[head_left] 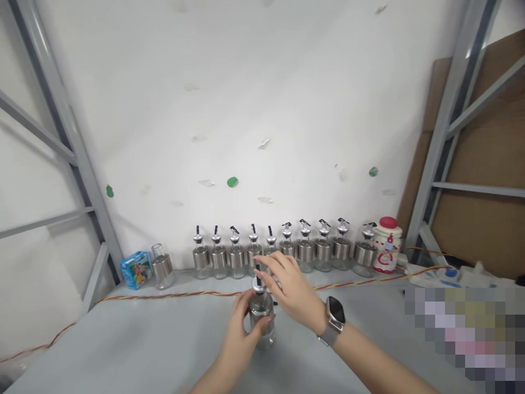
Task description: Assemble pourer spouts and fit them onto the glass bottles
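Note:
A glass oil bottle (267, 340) with a steel band stands upright on the grey table in front of me. My left hand (239, 330) is closed around its middle, thumb on the near side. On top of the bottle is a silver pour spout (258, 286) with a black tip. My right hand (292, 285), a watch on its wrist, reaches in from the right with its fingers closed about that black tip. The fingers partly hide the spout.
Several matching bottles (237, 257) with spouts line the wall. To their left are a bottle without a spout (163, 268) and a blue box (136, 270). A red-lidded container (386, 249) stands right. A twisted cable (176, 295) crosses the table (164, 345).

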The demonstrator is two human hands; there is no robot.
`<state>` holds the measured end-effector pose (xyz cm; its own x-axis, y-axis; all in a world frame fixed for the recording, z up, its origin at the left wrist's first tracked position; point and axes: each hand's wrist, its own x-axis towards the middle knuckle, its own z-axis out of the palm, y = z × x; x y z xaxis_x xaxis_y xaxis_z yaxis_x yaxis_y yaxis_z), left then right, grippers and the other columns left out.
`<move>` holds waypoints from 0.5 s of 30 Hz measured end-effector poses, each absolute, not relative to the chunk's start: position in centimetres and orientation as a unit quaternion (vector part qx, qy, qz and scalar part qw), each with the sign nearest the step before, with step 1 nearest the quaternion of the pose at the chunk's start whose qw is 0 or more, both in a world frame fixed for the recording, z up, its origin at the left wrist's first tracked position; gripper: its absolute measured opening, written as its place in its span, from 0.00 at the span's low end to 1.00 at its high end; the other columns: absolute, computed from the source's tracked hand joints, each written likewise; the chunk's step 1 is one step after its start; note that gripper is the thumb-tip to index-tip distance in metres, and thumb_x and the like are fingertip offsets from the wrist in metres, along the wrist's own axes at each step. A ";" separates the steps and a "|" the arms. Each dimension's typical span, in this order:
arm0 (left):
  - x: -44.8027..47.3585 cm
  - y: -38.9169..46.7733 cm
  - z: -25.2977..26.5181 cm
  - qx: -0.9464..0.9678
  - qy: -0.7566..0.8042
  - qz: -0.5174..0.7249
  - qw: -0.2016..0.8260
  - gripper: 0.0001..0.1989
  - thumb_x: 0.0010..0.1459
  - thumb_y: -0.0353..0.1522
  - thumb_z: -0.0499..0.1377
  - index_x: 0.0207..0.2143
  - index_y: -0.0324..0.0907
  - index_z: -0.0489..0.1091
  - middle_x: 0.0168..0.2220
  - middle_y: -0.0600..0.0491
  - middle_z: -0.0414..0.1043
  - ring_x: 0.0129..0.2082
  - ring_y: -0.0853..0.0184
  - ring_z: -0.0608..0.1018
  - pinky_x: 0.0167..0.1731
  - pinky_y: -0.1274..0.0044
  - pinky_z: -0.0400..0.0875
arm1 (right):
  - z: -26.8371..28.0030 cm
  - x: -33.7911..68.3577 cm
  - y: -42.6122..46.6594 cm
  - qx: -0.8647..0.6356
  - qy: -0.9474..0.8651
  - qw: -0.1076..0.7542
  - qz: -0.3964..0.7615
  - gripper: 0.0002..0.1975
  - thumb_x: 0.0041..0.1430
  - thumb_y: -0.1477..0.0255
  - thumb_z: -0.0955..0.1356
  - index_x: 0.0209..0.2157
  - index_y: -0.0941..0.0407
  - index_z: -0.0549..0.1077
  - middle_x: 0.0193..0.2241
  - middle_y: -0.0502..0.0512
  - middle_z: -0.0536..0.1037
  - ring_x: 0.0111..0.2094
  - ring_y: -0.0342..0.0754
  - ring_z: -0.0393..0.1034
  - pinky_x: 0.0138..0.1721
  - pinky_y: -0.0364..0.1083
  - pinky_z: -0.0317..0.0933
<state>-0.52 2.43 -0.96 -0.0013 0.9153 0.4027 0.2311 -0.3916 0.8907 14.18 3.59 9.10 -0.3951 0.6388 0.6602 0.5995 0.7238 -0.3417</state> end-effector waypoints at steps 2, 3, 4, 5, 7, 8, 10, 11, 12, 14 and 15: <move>-0.5 2.4 -1.0 0.636 0.448 0.540 0.320 0.21 0.47 0.34 0.59 0.45 0.43 0.63 0.47 0.47 0.64 0.48 0.59 0.66 0.47 0.67 0.61 | 8.9 13.9 3.7 -0.379 -0.836 0.396 0.019 0.13 0.60 0.68 0.58 0.47 0.51 0.64 0.39 0.55 0.68 0.42 0.48 0.62 0.45 0.50 0.56; -0.5 2.4 -0.9 0.639 0.445 0.538 0.324 0.21 0.47 0.34 0.59 0.45 0.43 0.63 0.46 0.47 0.64 0.48 0.59 0.66 0.47 0.67 0.61 | 8.7 13.9 3.8 -0.382 -0.836 0.393 0.022 0.13 0.60 0.67 0.58 0.46 0.51 0.64 0.39 0.55 0.68 0.42 0.48 0.62 0.45 0.49 0.56; -0.5 2.3 -0.8 0.639 0.443 0.536 0.328 0.20 0.47 0.34 0.59 0.45 0.43 0.63 0.46 0.47 0.64 0.48 0.59 0.66 0.47 0.68 0.61 | 8.6 13.8 3.8 -0.383 -0.836 0.392 0.027 0.13 0.60 0.67 0.58 0.46 0.51 0.64 0.39 0.54 0.68 0.41 0.48 0.63 0.45 0.49 0.57; -0.5 2.3 -0.8 0.639 0.441 0.535 0.331 0.20 0.47 0.34 0.59 0.45 0.43 0.63 0.46 0.48 0.64 0.47 0.59 0.67 0.47 0.68 0.61 | 8.5 13.7 3.8 -0.382 -0.836 0.393 0.035 0.13 0.60 0.67 0.58 0.46 0.51 0.64 0.38 0.54 0.68 0.40 0.47 0.63 0.44 0.49 0.57; -0.6 2.2 -0.7 0.641 0.439 0.533 0.336 0.20 0.47 0.33 0.59 0.45 0.43 0.63 0.46 0.48 0.65 0.47 0.60 0.67 0.47 0.69 0.61 | 8.3 13.6 3.8 -0.378 -0.834 0.397 0.054 0.13 0.60 0.67 0.58 0.46 0.51 0.64 0.38 0.54 0.68 0.37 0.46 0.65 0.44 0.48 0.59; -0.6 2.2 -0.6 0.643 0.437 0.532 0.335 0.20 0.48 0.33 0.59 0.45 0.43 0.63 0.46 0.48 0.65 0.47 0.60 0.67 0.47 0.69 0.61 | 8.3 13.6 3.8 -0.377 -0.832 0.401 0.063 0.12 0.60 0.67 0.58 0.46 0.51 0.64 0.38 0.53 0.68 0.36 0.45 0.65 0.43 0.48 0.59; -0.6 2.2 -0.7 0.650 0.431 0.531 0.333 0.20 0.49 0.33 0.58 0.46 0.43 0.62 0.46 0.48 0.64 0.47 0.60 0.67 0.47 0.69 0.61 | 8.2 13.5 3.7 -0.375 -0.828 0.409 0.080 0.12 0.60 0.68 0.59 0.45 0.52 0.64 0.38 0.53 0.68 0.36 0.45 0.66 0.43 0.47 0.60; -0.7 2.3 -0.7 0.652 0.427 0.532 0.332 0.20 0.49 0.33 0.57 0.46 0.43 0.62 0.46 0.48 0.64 0.47 0.61 0.66 0.47 0.69 0.60 | 8.2 13.4 3.7 -0.374 -0.826 0.413 0.085 0.12 0.60 0.68 0.59 0.45 0.52 0.63 0.38 0.54 0.68 0.37 0.45 0.65 0.43 0.48 0.60; -0.7 2.3 -0.8 0.653 0.424 0.534 0.331 0.20 0.49 0.32 0.57 0.47 0.43 0.62 0.46 0.48 0.64 0.47 0.61 0.66 0.47 0.68 0.60 | 8.3 13.4 3.7 -0.373 -0.825 0.416 0.089 0.11 0.59 0.68 0.59 0.44 0.53 0.63 0.38 0.54 0.68 0.37 0.45 0.65 0.43 0.48 0.59; -0.6 2.3 -0.9 0.654 0.420 0.537 0.329 0.20 0.49 0.31 0.57 0.47 0.43 0.62 0.46 0.48 0.64 0.48 0.61 0.66 0.48 0.68 0.59 | 8.3 13.4 3.8 -0.365 -0.826 0.419 0.090 0.11 0.59 0.69 0.60 0.44 0.53 0.63 0.38 0.54 0.68 0.38 0.46 0.65 0.44 0.48 0.59; -0.6 2.3 -1.0 0.654 0.419 0.538 0.327 0.20 0.50 0.31 0.57 0.47 0.44 0.62 0.47 0.48 0.63 0.48 0.61 0.65 0.48 0.68 0.59 | 8.3 13.4 3.8 -0.362 -0.828 0.419 0.088 0.11 0.59 0.69 0.60 0.43 0.54 0.64 0.38 0.55 0.68 0.39 0.46 0.64 0.45 0.49 0.58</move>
<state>-0.63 2.30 -0.97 0.0709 0.9001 0.4298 0.1959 -0.4351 0.8788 13.37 3.84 8.32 -0.3859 0.6734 0.6305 0.5256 0.7222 -0.4497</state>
